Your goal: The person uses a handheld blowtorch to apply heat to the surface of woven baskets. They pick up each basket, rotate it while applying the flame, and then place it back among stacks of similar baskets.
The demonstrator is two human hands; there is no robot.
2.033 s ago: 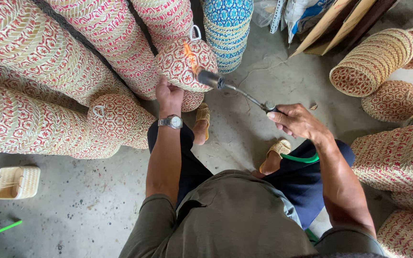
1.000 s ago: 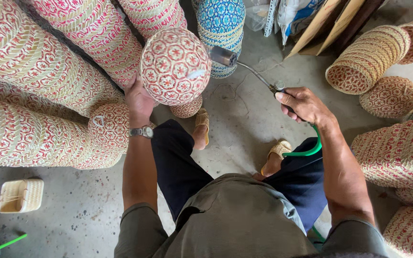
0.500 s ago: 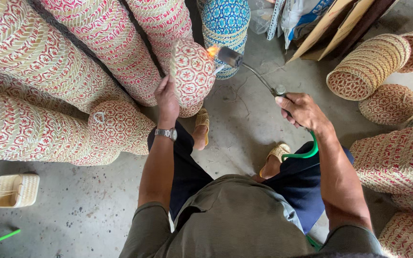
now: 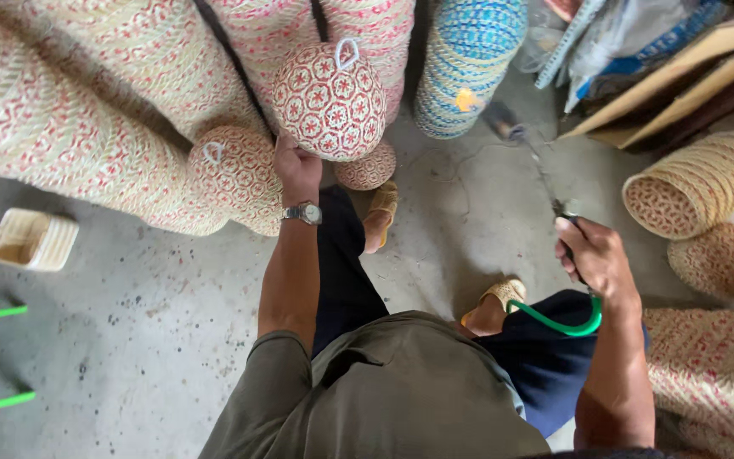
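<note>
On the concrete floor [image 4: 155,340] of a storage area, a seated person works among stacked woven baskets. Left hand [image 4: 296,170]: closed around the lower edge of a round woven lid [image 4: 329,100], red-and-cream patterned, held up at arm's length with its domed face toward the camera. A small white loop [image 4: 347,53] sits at the lid's top. A wristwatch [image 4: 302,213] is worn on the left wrist.

Right hand [image 4: 592,255]: fingers wrapped tight around the handle of a gas torch [image 4: 545,183]. Its thin metal stem runs up and away from the hand to a dark nozzle [image 4: 503,123]. A small orange flame [image 4: 465,100] shows just beyond the nozzle, in front of a blue woven stack [image 4: 469,59]. A green hose [image 4: 562,323] curves from below the right hand across the knee. Torch and lid are well apart.

Surroundings: long rolls of red-and-cream weave [image 4: 70,119] lie to the left, with a second round lid [image 4: 231,174] resting against them just beside the left hand. Nested baskets [image 4: 707,183] lie on their sides at right. A small cream rectangular basket [image 4: 31,240] stands on the floor at far left. Both feet wear tan sandals [image 4: 384,204].
</note>
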